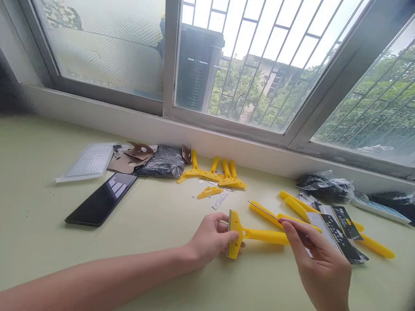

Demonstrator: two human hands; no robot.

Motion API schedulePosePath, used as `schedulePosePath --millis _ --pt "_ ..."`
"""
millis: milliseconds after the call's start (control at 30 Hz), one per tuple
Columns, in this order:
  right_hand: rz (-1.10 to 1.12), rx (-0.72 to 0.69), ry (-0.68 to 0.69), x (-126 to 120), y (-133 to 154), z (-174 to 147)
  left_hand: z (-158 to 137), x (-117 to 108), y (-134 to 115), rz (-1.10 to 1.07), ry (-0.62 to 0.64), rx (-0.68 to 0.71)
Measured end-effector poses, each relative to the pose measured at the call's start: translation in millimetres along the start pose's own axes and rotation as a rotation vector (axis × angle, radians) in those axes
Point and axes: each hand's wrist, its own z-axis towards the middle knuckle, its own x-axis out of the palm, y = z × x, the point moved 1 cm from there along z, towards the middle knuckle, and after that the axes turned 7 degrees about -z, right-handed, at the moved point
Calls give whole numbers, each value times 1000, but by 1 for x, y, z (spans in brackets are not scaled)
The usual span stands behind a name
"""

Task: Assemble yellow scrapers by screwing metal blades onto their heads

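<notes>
The yellow scraper (256, 235) lies near the middle of the working area, its head to the left and its handle running toward 3 o'clock. The left hand (210, 235) meets it from 9 o'clock, fingers closed around the blade side of the head: thumb flat across the face, other fingers curled behind. That grip probably keeps the head steady and its face turned up, with the holes beside the thumb in plain sight.

At the handle's far end is the right hand (320, 259), thumb and forefinger pinched on the red grip of a slim screwdriver (264, 210). Its shaft points toward 10 o'clock, tip above the scraper head and clear of it. The pencil-like hold looks chosen for fine control; whether those fingers also touch the handle behind them I cannot tell.

From the head, a loose yellow plate (209, 192) lies at 11 o'clock — small nuts and a clear packet (220, 201) just beside it, perhaps to keep little parts within reach. Beyond stand more yellow scrapers (227, 170), grouped near the sill. Packaging cards (333, 229) and yellow handles lie toward 3 o'clock, a phone (102, 199) between 9 and 10 — all on the pale green table (155, 216).
</notes>
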Motion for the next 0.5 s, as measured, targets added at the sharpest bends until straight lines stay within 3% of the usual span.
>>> schedulePosePath --millis 167,333,500 --pt "-51 -56 68 20 -11 16 -1 1 0 3 12 8" --pt "-27 -68 250 63 -7 45 -1 0 2 0 20 11" --pt "-11 -167 477 74 -7 44 -1 0 4 17 52 31"
